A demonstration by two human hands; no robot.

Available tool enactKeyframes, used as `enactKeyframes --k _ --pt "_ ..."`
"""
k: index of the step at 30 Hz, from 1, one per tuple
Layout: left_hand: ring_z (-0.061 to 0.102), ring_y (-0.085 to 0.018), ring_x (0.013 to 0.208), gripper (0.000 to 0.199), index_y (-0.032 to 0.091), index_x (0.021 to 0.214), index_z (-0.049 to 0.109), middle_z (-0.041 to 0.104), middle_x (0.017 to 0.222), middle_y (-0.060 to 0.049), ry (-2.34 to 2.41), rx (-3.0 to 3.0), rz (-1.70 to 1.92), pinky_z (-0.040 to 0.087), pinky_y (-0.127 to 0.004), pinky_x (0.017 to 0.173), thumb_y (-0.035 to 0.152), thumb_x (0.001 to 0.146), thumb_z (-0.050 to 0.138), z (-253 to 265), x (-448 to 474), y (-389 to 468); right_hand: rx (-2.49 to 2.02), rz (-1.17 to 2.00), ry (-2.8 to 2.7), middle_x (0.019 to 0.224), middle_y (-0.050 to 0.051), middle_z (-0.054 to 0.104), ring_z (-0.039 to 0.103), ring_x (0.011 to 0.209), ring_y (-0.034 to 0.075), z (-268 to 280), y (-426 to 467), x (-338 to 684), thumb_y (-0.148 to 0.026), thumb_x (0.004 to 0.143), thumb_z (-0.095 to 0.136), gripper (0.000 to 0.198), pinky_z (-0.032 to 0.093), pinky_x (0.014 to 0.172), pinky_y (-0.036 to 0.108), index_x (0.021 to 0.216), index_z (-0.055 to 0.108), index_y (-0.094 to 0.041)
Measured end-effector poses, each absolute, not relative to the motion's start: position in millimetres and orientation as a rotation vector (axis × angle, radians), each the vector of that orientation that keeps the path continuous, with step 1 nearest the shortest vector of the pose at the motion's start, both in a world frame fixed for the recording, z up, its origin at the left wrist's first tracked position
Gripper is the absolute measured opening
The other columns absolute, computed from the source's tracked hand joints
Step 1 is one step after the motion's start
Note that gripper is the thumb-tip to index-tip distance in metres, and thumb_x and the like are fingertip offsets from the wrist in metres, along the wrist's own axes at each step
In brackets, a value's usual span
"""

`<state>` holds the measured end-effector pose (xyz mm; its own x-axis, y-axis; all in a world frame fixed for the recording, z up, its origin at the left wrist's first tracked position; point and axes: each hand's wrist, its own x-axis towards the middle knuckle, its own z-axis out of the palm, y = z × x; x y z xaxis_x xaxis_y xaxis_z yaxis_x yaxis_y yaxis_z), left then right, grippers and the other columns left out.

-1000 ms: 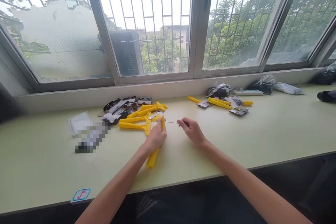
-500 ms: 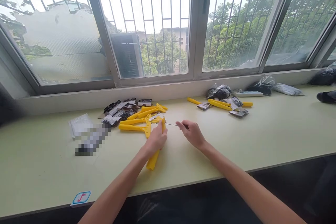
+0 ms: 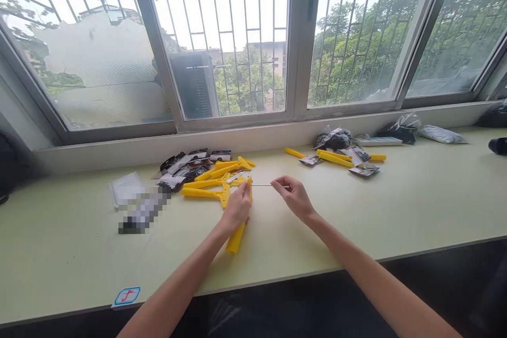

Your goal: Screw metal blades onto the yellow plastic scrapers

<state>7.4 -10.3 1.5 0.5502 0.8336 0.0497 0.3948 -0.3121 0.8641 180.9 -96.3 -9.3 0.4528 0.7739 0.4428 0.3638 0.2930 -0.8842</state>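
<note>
My left hand (image 3: 236,206) is closed round a yellow plastic scraper (image 3: 235,240), its handle slanting down toward me and its head up by my thumb. In my right hand (image 3: 295,196) is a thin screwdriver (image 3: 261,185), pinched between thumb and fingers; its grip is mostly hidden by the hand. The thin metal shaft runs level to the left, its tip at the scraper's head; whether it sits in a screw is too small to tell. Just beyond my left hand lie several more yellow scrapers (image 3: 204,193), some overlapping.
Black-and-white packets (image 3: 178,169) are heaped at the back left, near a clear plastic bag (image 3: 127,190). Yellow handles (image 3: 335,158) and flat packets (image 3: 364,171) lie at the back right, beside bagged black items (image 3: 332,138). A marked label (image 3: 127,296) sits on the table's front edge.
My right hand has shifted slightly right, and more of the screwdriver's shaft shows between the hands. The left hand still holds the scraper. The whole view has shifted a little.
</note>
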Motion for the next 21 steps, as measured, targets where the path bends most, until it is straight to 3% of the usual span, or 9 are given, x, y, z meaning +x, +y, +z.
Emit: enactKeyframes --k 4,9,14,16,21 --pt "0.052 -0.011 0.04 0.046 0.027 0.144 0.044 0.056 0.078 -0.001 0.98 1.914 0.651 0.041 -0.021 0.038 0.045 0.104 0.031 -2.0 8.1 -9.6 -1.207 0.52 -1.017 0.072 0.0 0.059 0.048 0.063 0.014 -7.2 -94.7 181.6 -0.065 0.078 0.072 0.047 0.037 0.057 0.028 0.091 0.067 -0.02" --pt "0.052 -0.011 0.039 0.047 0.032 0.15 0.035 0.053 0.072 0.003 1.018 1.882 0.677 0.041 -0.019 0.039 0.043 0.104 0.035 -2.6 8.0 -11.1 -1.285 0.631 -0.983 0.051 -0.007 0.035 0.031 0.047 0.011 -11.9 -90.6 184.2 -0.07 0.088 0.053 0.05 0.026 0.048 0.028 0.082 0.059 -0.02" --pt "0.052 -0.011 0.038 0.045 0.032 0.148 0.037 0.054 0.073 0.002 1.032 1.902 0.661 0.039 -0.02 0.037 0.041 0.104 0.035 2.3 7.3 -14.0 -1.263 0.634 -1.0 0.067 -0.003 0.054 0.036 0.051 0.01 -7.9 -95.3 186.6 -0.051 0.082 0.065 0.033 0.031 0.051 0.026 0.092 0.059 -0.02" --pt "0.052 -0.012 0.038 0.045 0.032 0.148 0.038 0.054 0.073 0.002 1.046 1.902 0.663 0.039 -0.02 0.038 0.042 0.104 0.035 3.4 7.2 -14.6 -1.284 0.672 -1.013 0.07 -0.002 0.057 0.038 0.051 0.01 -7.1 -97.5 187.4 -0.051 0.082 0.064 0.034 0.033 0.052 0.026 0.095 0.061 -0.02" --pt "0.052 -0.013 0.039 0.049 0.033 0.151 0.036 0.053 0.073 0.002 1.046 1.911 0.671 0.041 -0.021 0.038 0.044 0.103 0.035 2.8 6.6 -14.2 -1.519 0.677 -1.075 0.046 -0.004 0.036 0.037 0.044 0.013 -12.5 -96.6 189.9 -0.074 0.084 0.05 0.058 0.034 0.051 0.03 0.062 0.055 -0.021"
